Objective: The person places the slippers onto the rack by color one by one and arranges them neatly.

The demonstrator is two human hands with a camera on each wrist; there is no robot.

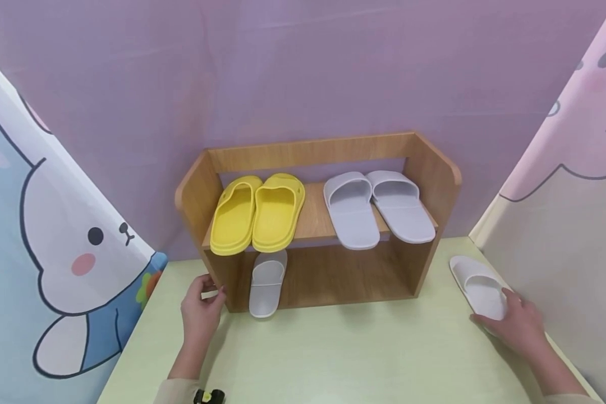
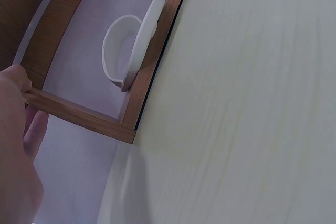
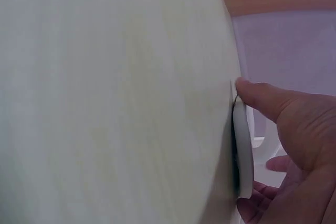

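Note:
My left hand point(image 1: 202, 308) pinches the front edge of the left side panel of a wooden shoe rack point(image 1: 313, 154), thumb on one face and fingers on the other. At the far right, my right hand point(image 1: 522, 322) holds the heel end of a white slipper point(image 1: 480, 286) lying on the table. In the right wrist view, thumb and fingers sit on opposite edges of that slipper's sole point(image 3: 243, 150). Another white slipper point(image 1: 266, 289) stands on the rack's lower level at the left, its heel reaching the front edge.
On the upper shelf sit a pair of yellow clogs point(image 1: 278, 219) at left and a pair of light grey slippers point(image 1: 356, 224) at right. The rack stands on a pale green table point(image 1: 333, 353) before a purple curtain point(image 1: 308, 67). Printed cloths point(image 1: 70, 224) hang at both sides.

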